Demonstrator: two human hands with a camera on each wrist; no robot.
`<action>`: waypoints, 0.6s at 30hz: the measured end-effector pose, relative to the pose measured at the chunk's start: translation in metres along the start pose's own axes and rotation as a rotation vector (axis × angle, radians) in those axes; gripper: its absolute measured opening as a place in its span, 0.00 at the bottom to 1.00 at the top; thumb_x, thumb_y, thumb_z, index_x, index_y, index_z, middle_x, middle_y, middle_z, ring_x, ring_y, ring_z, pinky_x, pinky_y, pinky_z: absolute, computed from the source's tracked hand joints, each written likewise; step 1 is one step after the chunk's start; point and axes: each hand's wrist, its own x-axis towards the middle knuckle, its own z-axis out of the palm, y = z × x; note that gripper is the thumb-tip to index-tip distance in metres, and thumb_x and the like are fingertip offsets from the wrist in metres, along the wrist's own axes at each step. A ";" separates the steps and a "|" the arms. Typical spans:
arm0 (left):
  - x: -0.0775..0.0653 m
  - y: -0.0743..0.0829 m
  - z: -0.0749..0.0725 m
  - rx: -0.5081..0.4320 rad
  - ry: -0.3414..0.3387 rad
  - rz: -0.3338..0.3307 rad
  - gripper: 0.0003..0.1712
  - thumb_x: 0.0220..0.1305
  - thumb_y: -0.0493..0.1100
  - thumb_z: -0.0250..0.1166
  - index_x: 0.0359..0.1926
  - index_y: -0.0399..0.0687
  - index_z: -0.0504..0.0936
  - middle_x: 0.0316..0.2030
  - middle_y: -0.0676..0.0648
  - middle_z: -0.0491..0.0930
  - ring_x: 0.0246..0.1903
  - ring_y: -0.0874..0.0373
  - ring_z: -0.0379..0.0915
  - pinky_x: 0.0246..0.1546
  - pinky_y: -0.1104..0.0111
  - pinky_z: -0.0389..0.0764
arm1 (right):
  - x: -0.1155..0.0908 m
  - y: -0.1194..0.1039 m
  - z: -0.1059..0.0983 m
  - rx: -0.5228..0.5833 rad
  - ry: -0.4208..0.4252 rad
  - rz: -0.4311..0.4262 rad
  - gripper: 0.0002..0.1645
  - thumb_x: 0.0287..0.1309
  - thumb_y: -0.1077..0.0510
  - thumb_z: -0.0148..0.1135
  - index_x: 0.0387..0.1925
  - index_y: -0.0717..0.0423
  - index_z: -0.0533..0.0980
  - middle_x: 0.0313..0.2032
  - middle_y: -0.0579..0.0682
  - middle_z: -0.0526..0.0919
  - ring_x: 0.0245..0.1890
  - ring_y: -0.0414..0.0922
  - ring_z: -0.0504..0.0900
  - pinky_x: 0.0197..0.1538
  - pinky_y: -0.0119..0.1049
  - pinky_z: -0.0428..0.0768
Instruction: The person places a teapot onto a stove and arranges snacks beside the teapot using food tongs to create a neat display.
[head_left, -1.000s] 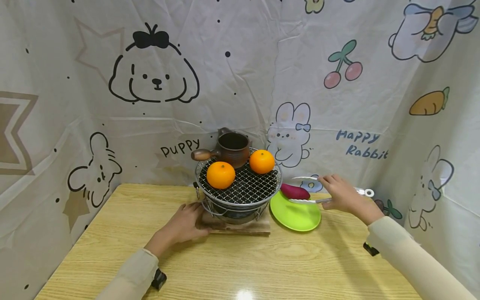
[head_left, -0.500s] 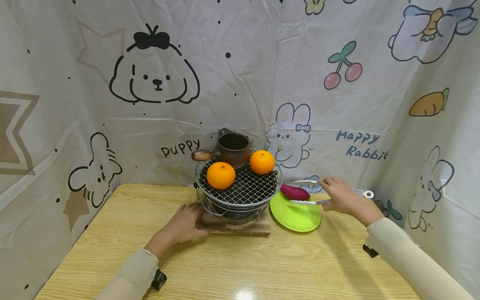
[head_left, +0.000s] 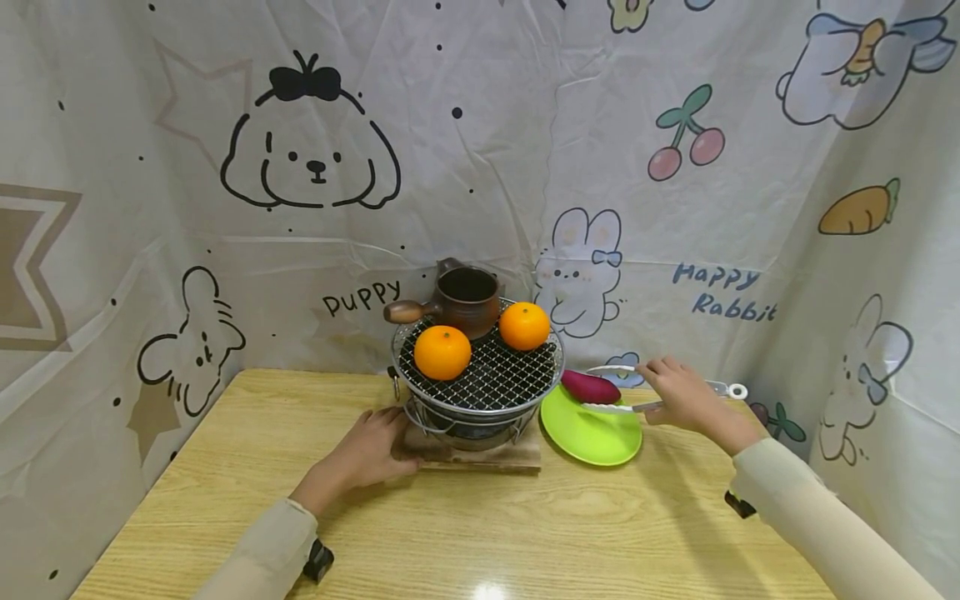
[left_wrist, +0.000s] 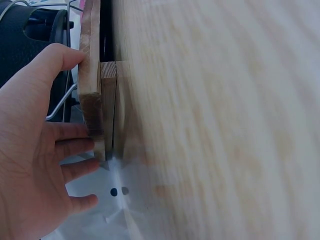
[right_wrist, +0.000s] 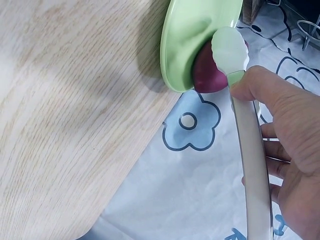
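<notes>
My right hand (head_left: 682,395) holds white-tipped tongs (head_left: 647,406) by their arms, thumb on the near arm in the right wrist view. Their tips stand apart, one on either side of a purple sweet potato (head_left: 591,387). It lies at the back rim of a green plate (head_left: 592,437). My left hand (head_left: 371,447) rests at the left corner of a wooden board (head_left: 487,457) under a round grill (head_left: 480,400). In the left wrist view, the thumb touches the board (left_wrist: 90,75) and the fairly straight, spread fingers reach its end.
On the grill's wire mesh sit two oranges, one front left (head_left: 442,352) and one back right (head_left: 525,326). A brown clay pot (head_left: 468,304) stands behind them, its handle pointing left. A printed cloth (head_left: 480,167) hangs behind the wooden table (head_left: 465,533).
The tongs' tips have shifted very slightly to the right by the sweet potato. My left hand, the grill and the plate keep their places.
</notes>
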 end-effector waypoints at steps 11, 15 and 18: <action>0.001 -0.003 0.003 0.001 0.005 0.002 0.46 0.54 0.63 0.68 0.64 0.34 0.76 0.64 0.34 0.76 0.65 0.36 0.71 0.64 0.35 0.69 | 0.000 -0.001 0.002 -0.016 0.026 -0.011 0.44 0.44 0.55 0.80 0.62 0.70 0.74 0.53 0.66 0.81 0.53 0.63 0.77 0.56 0.63 0.78; 0.000 -0.002 0.002 -0.005 0.005 -0.001 0.46 0.54 0.63 0.68 0.65 0.35 0.75 0.64 0.34 0.76 0.65 0.36 0.71 0.64 0.35 0.69 | 0.000 -0.003 0.002 -0.011 0.025 -0.011 0.44 0.44 0.55 0.79 0.62 0.70 0.74 0.53 0.66 0.81 0.53 0.62 0.77 0.56 0.63 0.78; 0.000 -0.002 0.002 -0.010 0.003 -0.002 0.46 0.54 0.63 0.68 0.65 0.35 0.75 0.64 0.34 0.76 0.65 0.36 0.71 0.64 0.35 0.69 | -0.001 -0.004 0.001 -0.016 0.037 -0.024 0.43 0.44 0.56 0.78 0.62 0.70 0.75 0.52 0.65 0.81 0.52 0.62 0.78 0.55 0.62 0.79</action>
